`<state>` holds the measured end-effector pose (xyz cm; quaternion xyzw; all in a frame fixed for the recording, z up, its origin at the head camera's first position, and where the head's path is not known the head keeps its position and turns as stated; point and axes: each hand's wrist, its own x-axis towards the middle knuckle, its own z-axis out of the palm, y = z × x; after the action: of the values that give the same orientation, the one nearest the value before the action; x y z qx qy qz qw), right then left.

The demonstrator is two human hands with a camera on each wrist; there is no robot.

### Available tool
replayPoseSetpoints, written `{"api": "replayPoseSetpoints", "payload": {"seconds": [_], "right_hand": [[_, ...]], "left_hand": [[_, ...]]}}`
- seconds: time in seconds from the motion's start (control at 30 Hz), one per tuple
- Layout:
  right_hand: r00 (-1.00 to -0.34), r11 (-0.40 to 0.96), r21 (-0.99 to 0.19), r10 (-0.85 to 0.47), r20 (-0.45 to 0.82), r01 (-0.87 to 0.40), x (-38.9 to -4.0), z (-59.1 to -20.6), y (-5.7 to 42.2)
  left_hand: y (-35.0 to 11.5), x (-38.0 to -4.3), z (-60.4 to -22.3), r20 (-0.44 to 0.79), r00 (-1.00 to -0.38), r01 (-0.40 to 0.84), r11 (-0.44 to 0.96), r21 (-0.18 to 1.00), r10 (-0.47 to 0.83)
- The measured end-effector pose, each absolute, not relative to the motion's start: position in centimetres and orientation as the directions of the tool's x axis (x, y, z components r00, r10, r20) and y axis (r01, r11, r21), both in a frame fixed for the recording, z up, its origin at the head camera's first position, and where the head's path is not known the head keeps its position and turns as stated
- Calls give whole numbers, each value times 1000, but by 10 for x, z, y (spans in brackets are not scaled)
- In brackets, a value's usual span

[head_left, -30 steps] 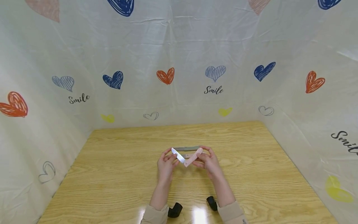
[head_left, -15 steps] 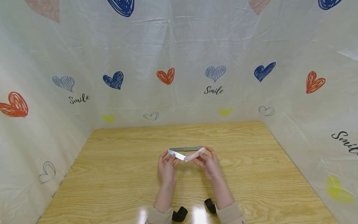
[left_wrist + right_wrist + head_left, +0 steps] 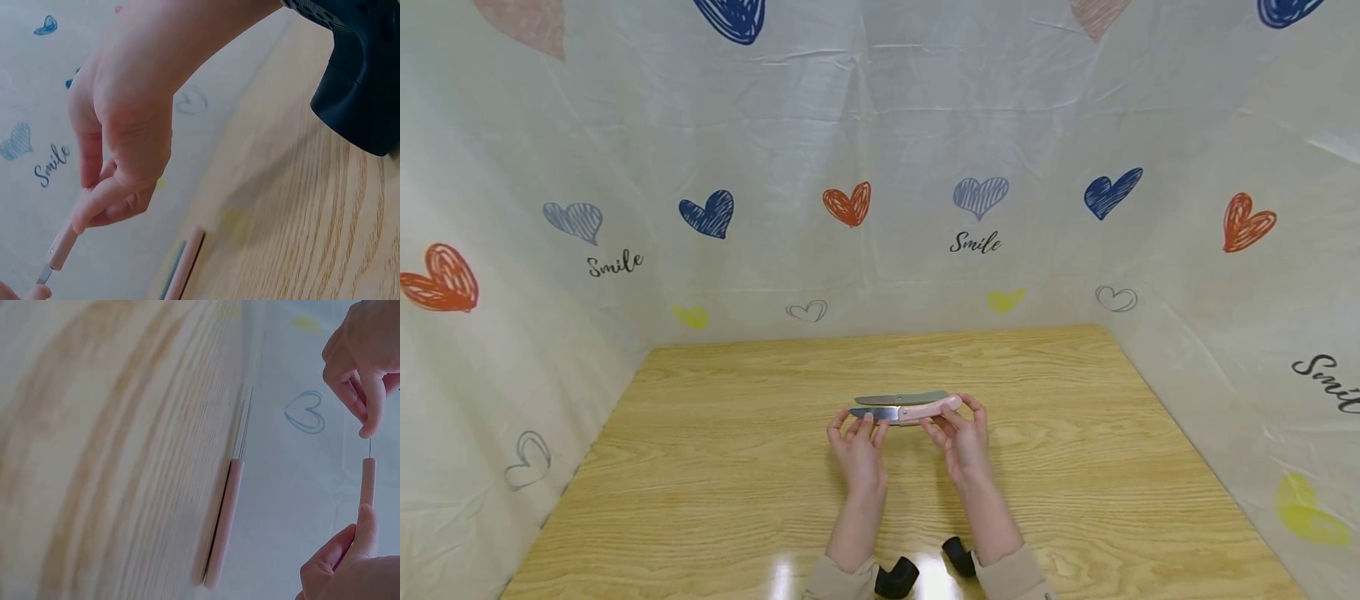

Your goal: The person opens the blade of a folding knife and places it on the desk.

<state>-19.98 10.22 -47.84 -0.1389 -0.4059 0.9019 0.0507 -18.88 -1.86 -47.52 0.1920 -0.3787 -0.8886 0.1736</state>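
Note:
A pink-handled folding knife (image 3: 927, 410) is held level above the table in the head view, its blade in line with the handle. My left hand (image 3: 863, 458) pinches the blade near its middle. At the other end, the handle's butt is gripped by my right hand (image 3: 967, 450). Just beyond lies a green-handled knife (image 3: 922, 398), blade toward the left. A second pink-handled knife (image 3: 225, 522) lies unfolded on the table in the right wrist view; the held one mostly covers it in the head view. Its handle end also shows in the left wrist view.
The wooden table (image 3: 737, 467) is bordered at the back and sides by a pale curtain (image 3: 910, 275) printed with hearts and "Smile". Black camera mounts sit at both wrists, the left mount (image 3: 897, 577) close to the right mount (image 3: 958, 556).
The held knife's blade has swung from a V shape to straight with the handle. My left hand has moved slightly right; my right hand also shifted a little right.

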Motion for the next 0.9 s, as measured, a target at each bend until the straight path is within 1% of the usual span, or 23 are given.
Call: {"api": "replayPoseSetpoints", "payload": {"seconds": [0.3,0.57,0.73,0.9], "right_hand": [[-943,-698,-715,259,-208,-34,-196,-476,97],[-942,-704,-709,269,-203,-48,-196,-478,95],[-937,-704,-707,283,-205,-58,-197,-477,93],[-928,-687,-725,301,-220,-51,-196,-476,92]], "left_hand": [[-14,-189,-477,-210,-862,181,-667,723,-462],[-12,-190,-477,-207,-851,199,-661,723,-483],[-9,-190,-478,-200,-833,222,-641,734,-517],[-7,-189,-478,-190,-822,229,-617,753,-536]]}}
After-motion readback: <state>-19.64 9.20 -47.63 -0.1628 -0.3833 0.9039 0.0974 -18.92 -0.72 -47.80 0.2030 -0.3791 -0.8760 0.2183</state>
